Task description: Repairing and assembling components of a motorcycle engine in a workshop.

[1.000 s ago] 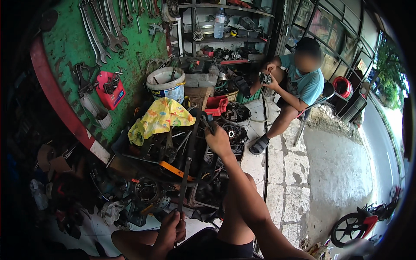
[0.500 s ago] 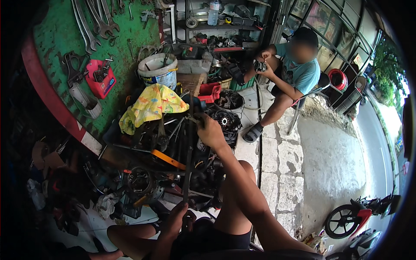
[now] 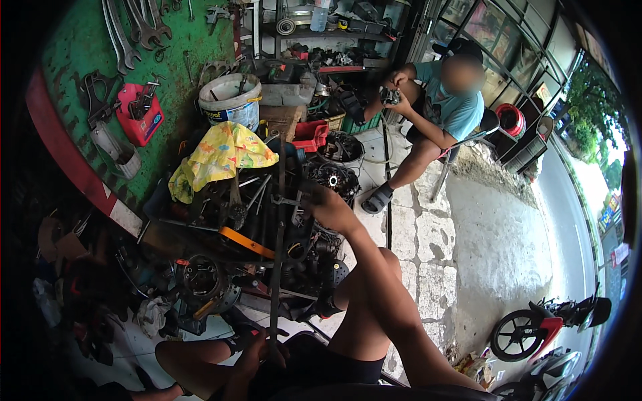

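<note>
A long, flat, dark metal bar (image 3: 277, 267) stands out from my lap toward the workbench. My left hand (image 3: 251, 354) is closed around its near end. Farther up, my right hand (image 3: 329, 208) is closed on a small grey metal tool (image 3: 287, 200) whose jaw-like end lies at the bar; its exact kind is too blurred to tell. Behind the bar is a heap of tools and dark parts, with an orange strip (image 3: 246, 242) across the front. A yellow patterned cloth (image 3: 224, 157) covers part of the heap.
A white bucket (image 3: 231, 100) and a red tray (image 3: 310, 136) stand behind the heap. Wrenches (image 3: 119, 40) hang on the green board. Another person (image 3: 445, 100) sits at the far right, holding a small metal part. Loose parts (image 3: 200, 277) crowd the floor at left; a motorcycle (image 3: 528, 331) stands outside.
The view has shifted slightly. My right hand and the small tool have come a little down the bar toward me. The left hand has dropped slightly, keeping its hold on the bar.
</note>
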`<state>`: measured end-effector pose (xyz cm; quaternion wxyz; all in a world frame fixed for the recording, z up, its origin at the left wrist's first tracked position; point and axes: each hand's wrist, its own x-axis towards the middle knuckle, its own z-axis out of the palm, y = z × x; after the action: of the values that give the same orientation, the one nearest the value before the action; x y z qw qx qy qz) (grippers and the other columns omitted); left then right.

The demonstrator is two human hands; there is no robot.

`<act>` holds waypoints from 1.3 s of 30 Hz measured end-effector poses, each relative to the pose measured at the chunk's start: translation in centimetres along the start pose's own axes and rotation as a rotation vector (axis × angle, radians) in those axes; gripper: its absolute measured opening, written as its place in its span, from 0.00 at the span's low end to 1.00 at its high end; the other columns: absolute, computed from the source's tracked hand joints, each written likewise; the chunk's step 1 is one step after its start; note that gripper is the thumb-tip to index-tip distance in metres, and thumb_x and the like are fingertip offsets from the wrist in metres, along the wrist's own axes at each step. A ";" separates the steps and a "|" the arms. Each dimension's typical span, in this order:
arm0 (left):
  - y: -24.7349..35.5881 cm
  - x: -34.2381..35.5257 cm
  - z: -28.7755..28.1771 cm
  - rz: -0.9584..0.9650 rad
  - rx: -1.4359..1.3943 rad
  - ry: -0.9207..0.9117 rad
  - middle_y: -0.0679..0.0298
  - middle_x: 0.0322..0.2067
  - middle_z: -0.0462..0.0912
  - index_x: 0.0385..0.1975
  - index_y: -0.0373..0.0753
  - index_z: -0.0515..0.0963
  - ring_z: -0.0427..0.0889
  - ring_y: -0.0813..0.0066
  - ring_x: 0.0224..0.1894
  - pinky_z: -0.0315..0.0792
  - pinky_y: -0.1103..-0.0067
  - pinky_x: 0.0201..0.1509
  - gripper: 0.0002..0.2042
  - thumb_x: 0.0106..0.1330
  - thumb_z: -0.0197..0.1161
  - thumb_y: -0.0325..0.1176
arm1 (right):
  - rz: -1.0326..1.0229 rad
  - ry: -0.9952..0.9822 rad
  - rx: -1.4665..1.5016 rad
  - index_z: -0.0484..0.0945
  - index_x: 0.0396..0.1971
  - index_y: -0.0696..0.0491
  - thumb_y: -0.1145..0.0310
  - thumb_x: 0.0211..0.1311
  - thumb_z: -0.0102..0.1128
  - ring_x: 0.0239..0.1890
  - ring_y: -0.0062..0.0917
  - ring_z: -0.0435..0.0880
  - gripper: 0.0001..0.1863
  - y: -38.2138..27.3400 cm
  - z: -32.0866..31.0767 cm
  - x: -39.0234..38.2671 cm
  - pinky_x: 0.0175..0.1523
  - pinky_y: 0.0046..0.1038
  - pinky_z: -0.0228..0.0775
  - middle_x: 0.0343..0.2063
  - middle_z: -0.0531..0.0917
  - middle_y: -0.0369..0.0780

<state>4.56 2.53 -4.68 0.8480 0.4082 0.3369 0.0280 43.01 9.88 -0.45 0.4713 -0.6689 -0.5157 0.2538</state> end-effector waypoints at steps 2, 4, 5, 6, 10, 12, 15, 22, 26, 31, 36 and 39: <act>-2.8 0.8 -3.4 -0.052 0.056 0.038 0.50 0.31 0.83 0.53 0.33 0.71 0.85 0.59 0.29 0.80 0.69 0.35 0.30 0.75 0.37 0.58 | 0.049 0.041 -0.207 0.71 0.59 0.57 0.68 0.63 0.60 0.31 0.29 0.86 0.25 -2.0 1.2 -0.4 0.41 0.30 0.76 0.27 0.85 0.44; -8.8 3.3 -9.1 -0.130 0.020 0.187 0.52 0.31 0.83 0.51 0.35 0.74 0.85 0.60 0.30 0.81 0.66 0.36 0.31 0.74 0.40 0.59 | -0.095 0.114 -0.285 0.72 0.56 0.55 0.68 0.62 0.60 0.33 0.38 0.87 0.23 -2.4 2.3 -0.7 0.42 0.33 0.76 0.27 0.85 0.47; -10.1 3.3 -10.6 -0.121 0.009 0.190 0.52 0.31 0.83 0.51 0.35 0.74 0.85 0.60 0.30 0.81 0.66 0.36 0.31 0.74 0.40 0.59 | -0.065 0.100 -0.344 0.73 0.55 0.53 0.65 0.60 0.62 0.35 0.45 0.85 0.23 -3.0 2.9 -0.8 0.41 0.38 0.78 0.29 0.85 0.50; -10.9 3.6 -11.6 -0.172 -0.064 0.250 0.54 0.31 0.83 0.49 0.36 0.74 0.84 0.62 0.28 0.81 0.69 0.33 0.28 0.73 0.44 0.58 | -0.070 0.101 -0.358 0.73 0.55 0.53 0.65 0.60 0.62 0.35 0.45 0.85 0.23 -3.4 3.1 -1.0 0.41 0.38 0.78 0.29 0.85 0.50; -14.3 6.2 -15.0 -0.036 -0.257 0.516 0.58 0.29 0.83 0.45 0.38 0.76 0.83 0.63 0.25 0.81 0.69 0.27 0.22 0.70 0.52 0.53 | -0.094 0.217 -0.627 0.76 0.52 0.50 0.58 0.56 0.66 0.30 0.49 0.85 0.24 -4.9 4.6 -1.1 0.37 0.43 0.80 0.28 0.84 0.51; -15.7 8.8 -16.1 0.014 -0.280 0.501 0.57 0.27 0.82 0.41 0.39 0.77 0.82 0.62 0.23 0.81 0.66 0.27 0.19 0.69 0.53 0.51 | -0.116 0.235 -0.718 0.81 0.47 0.49 0.56 0.57 0.65 0.29 0.46 0.85 0.20 -5.8 4.2 -1.0 0.36 0.42 0.80 0.26 0.85 0.50; -16.8 10.9 -16.4 -0.091 -0.325 0.559 0.55 0.29 0.82 0.42 0.40 0.77 0.83 0.58 0.23 0.82 0.62 0.28 0.18 0.69 0.52 0.49 | -0.021 0.146 -0.871 0.85 0.42 0.46 0.52 0.59 0.63 0.29 0.43 0.86 0.17 -7.1 3.0 -0.2 0.35 0.40 0.81 0.25 0.85 0.48; -17.4 11.1 -17.3 -0.122 -0.205 0.551 0.56 0.30 0.82 0.41 0.41 0.76 0.83 0.58 0.30 0.82 0.58 0.35 0.18 0.67 0.53 0.51 | -0.239 0.054 -1.061 0.86 0.40 0.45 0.53 0.59 0.60 0.33 0.39 0.88 0.16 -14.2 -4.7 8.0 0.40 0.38 0.82 0.28 0.86 0.49; -20.2 12.6 -19.3 -0.126 -0.276 0.561 0.55 0.32 0.82 0.44 0.41 0.76 0.84 0.55 0.25 0.82 0.61 0.29 0.17 0.68 0.51 0.48 | 0.017 0.061 -1.044 0.83 0.38 0.61 0.60 0.53 0.59 0.34 0.42 0.89 0.20 -24.2 -9.5 15.2 0.36 0.37 0.85 0.33 0.86 0.53; -20.6 14.3 -20.0 -0.095 -0.321 0.590 0.57 0.32 0.82 0.45 0.42 0.75 0.83 0.56 0.25 0.81 0.61 0.28 0.17 0.69 0.50 0.48 | 0.333 0.079 -0.499 0.70 0.57 0.59 0.62 0.63 0.58 0.32 0.44 0.88 0.25 -29.6 -13.2 19.6 0.35 0.44 0.87 0.39 0.85 0.51; -19.7 14.3 -18.9 -0.126 -0.226 0.545 0.60 0.31 0.80 0.47 0.44 0.74 0.83 0.58 0.25 0.81 0.60 0.27 0.18 0.69 0.48 0.50 | 0.235 0.136 -0.379 0.66 0.64 0.50 0.66 0.62 0.57 0.28 0.41 0.88 0.29 -28.6 -11.7 19.0 0.30 0.42 0.86 0.41 0.84 0.51; -18.9 12.8 -17.7 -0.113 -0.207 0.576 0.58 0.30 0.82 0.47 0.41 0.74 0.83 0.59 0.21 0.80 0.65 0.23 0.17 0.70 0.47 0.47 | -0.169 0.401 -0.398 0.77 0.54 0.57 0.66 0.56 0.58 0.27 0.37 0.89 0.24 -23.7 -7.2 15.5 0.35 0.34 0.83 0.35 0.86 0.53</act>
<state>-0.33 6.00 -32.94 0.7551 0.2753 0.5808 0.1294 43.56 22.23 26.01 0.4430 -0.7396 -0.5059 -0.0296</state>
